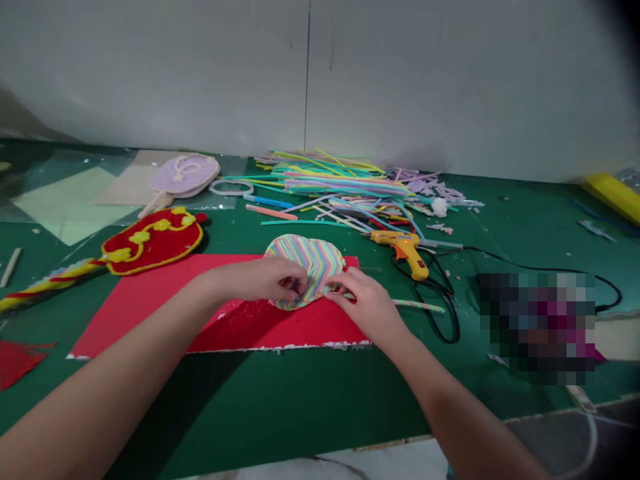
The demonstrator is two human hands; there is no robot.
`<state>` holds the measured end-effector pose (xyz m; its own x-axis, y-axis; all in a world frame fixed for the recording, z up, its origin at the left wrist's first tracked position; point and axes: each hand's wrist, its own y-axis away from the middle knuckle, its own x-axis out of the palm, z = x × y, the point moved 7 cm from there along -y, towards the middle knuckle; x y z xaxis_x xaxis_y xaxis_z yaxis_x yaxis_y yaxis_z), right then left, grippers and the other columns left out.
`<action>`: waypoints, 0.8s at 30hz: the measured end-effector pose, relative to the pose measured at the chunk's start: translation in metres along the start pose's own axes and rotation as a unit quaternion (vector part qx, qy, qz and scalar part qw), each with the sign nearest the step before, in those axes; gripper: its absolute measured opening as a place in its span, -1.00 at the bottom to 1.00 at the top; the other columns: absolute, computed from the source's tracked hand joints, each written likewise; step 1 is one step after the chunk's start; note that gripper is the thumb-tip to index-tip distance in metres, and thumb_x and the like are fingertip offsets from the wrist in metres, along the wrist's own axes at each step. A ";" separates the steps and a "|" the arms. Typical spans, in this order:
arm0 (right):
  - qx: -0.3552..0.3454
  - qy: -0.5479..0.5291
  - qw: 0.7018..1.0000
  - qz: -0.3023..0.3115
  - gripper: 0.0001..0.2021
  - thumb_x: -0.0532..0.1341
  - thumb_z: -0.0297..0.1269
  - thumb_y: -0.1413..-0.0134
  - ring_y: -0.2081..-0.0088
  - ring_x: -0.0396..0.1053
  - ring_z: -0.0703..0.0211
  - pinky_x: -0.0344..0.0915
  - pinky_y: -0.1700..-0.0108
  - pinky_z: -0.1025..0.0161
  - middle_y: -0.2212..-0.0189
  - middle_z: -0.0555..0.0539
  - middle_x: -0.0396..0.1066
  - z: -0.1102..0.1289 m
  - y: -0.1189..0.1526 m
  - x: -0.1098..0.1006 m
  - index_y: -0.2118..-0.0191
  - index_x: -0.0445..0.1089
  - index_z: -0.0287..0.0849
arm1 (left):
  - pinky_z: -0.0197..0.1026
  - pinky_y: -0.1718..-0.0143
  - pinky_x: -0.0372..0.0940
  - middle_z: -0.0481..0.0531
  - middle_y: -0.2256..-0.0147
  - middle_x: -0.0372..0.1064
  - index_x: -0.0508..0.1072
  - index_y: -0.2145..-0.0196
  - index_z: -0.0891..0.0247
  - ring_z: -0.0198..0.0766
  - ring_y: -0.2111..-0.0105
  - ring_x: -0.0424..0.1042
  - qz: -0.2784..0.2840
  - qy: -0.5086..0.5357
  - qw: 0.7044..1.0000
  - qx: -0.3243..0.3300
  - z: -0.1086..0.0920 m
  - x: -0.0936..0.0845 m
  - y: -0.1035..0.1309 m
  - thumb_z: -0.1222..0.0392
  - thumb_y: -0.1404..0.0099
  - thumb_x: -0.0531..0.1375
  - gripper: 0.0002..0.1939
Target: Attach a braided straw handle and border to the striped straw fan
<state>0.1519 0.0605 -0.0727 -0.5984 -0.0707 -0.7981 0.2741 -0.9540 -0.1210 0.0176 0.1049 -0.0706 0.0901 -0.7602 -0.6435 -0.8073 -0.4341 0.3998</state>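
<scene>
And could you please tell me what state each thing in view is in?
Left hand: fingers bent, at the striped piece.
Right hand: fingertips pinched on a multicoloured strand.
Striped piece: over the red sheet, partly hidden by the hands.
Strand: far end free.
Red sheet: near edge ragged, white.
Glue gun: lying down; whether on, unclear.
Pipe cleaners: heaped loosely.
Red fan: lying down, yellow-edged.
Lilac fan: lying down.

A red fan [163,249] edged in yellow and dotted with yellow flowers lies on a green table [300,393]. Just behind the fan rests a lilac fan [163,177]; behind it to the left spreads a pale green sheet [65,203]. A whitish ring [233,193] sits behind it to the right, red fringe [20,363] lies nearer the camera to its left, and a pale wall [200,73] rises beyond it.
</scene>
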 end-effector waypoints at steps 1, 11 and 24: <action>0.000 0.001 1.000 0.000 -0.88 0.17 -0.30 -0.14 0.27 0.36 0.19 0.25 0.26 0.31 0.33 -0.03 0.33 0.000 0.000 0.000 0.20 0.40 -0.08 | -0.36 0.48 0.03 -0.09 0.44 0.27 0.38 0.35 0.25 -0.37 0.45 0.22 0.000 -0.005 1.000 -0.002 0.001 0.000 -0.001 0.31 -0.17 0.06 -0.88; 0.004 -0.002 1.000 0.000 -0.88 0.18 -0.31 -0.13 0.28 0.36 0.21 0.24 0.28 0.33 0.33 -0.02 0.33 0.001 0.000 0.000 0.20 0.40 -0.08 | -0.38 0.52 0.03 -0.11 0.47 0.27 0.38 0.36 0.24 -0.38 0.47 0.23 -0.011 -0.015 0.999 -0.033 0.008 -0.001 -0.003 0.29 -0.12 0.10 -0.89; -0.004 0.000 1.000 -0.006 -0.89 0.18 -0.31 -0.13 0.29 0.35 0.20 0.23 0.28 0.32 0.35 -0.01 0.32 0.001 0.000 -0.001 0.21 0.40 -0.09 | -0.37 0.54 0.03 -0.13 0.49 0.23 0.33 0.41 0.23 -0.39 0.50 0.21 -0.021 -0.016 0.999 -0.037 0.007 -0.001 -0.003 0.26 -0.08 0.14 -0.93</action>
<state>0.1519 0.0608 -0.0717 -0.6022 -0.0589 -0.7962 0.2725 -0.9526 -0.1356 0.0154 0.1099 -0.0759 0.1041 -0.7247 -0.6811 -0.7571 -0.5018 0.4182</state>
